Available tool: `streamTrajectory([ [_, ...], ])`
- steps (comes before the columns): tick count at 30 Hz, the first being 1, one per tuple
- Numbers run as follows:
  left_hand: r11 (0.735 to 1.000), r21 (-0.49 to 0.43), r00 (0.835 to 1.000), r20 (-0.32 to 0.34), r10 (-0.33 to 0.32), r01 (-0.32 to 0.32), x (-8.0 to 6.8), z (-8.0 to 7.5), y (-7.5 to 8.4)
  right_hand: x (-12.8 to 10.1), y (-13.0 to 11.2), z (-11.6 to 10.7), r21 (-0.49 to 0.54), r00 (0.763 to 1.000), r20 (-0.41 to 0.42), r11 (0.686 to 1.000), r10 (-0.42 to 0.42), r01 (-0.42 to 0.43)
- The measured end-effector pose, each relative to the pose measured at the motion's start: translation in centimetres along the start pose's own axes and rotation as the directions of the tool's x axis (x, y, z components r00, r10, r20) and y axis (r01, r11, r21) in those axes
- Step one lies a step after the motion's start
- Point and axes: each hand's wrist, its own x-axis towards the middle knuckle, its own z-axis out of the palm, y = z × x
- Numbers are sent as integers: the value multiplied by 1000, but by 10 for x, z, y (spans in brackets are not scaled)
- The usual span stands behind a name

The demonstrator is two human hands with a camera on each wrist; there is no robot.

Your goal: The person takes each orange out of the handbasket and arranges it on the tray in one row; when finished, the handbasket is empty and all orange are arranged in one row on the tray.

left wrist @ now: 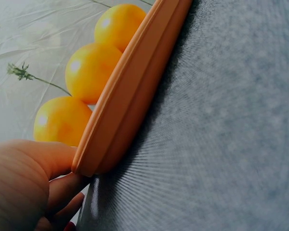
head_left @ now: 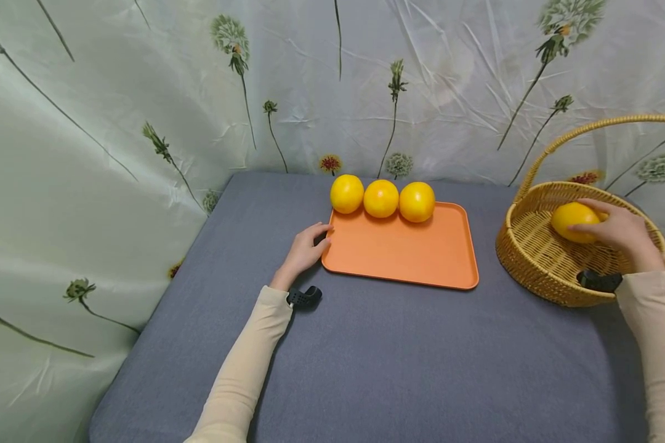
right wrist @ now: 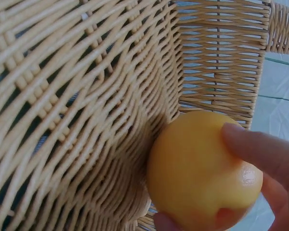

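Observation:
Three yellow-orange fruits stand in a row along the far edge of an orange tray on the grey cloth. My left hand rests against the tray's left edge, thumb on top and fingers curled under its near corner. The three fruits show beyond that edge in the left wrist view. My right hand grips a fourth yellow fruit inside the wicker basket at the right. In the right wrist view the fruit is held close to the basket's woven wall.
The grey table cloth stretches toward me in front of the tray. A floral backdrop hangs behind and to the left. The basket's tall handle arches over my right hand.

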Motion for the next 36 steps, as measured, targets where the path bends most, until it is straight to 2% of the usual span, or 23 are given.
streamTrajectory([
  [4,1000,-2,1000,1,-2,2,0,0,0,0,-1,-3,-26,1000,12,999,19,-19],
  [8,1000,-4,1000,1,-4,4,0,0,0,-2,-3,-5,-10,999,14,999,43,-43],
  [14,1000,1,1000,3,-5,5,0,1,0,-3,-5,-6,106,996,19,990,91,-92],
  [21,1000,-5,1000,3,-7,7,0,0,0,-2,-1,-7,240,989,40,959,142,-147],
  [27,1000,-7,1000,2,-4,4,0,0,0,-12,-13,-15,274,993,37,954,113,-119],
  [31,1000,-7,1000,5,-7,7,-1,0,1,-13,-11,-16,306,994,15,946,109,-108],
  [36,1000,-10,1000,6,-13,13,-1,0,1,-4,0,-14,343,985,-11,926,172,-158],
])
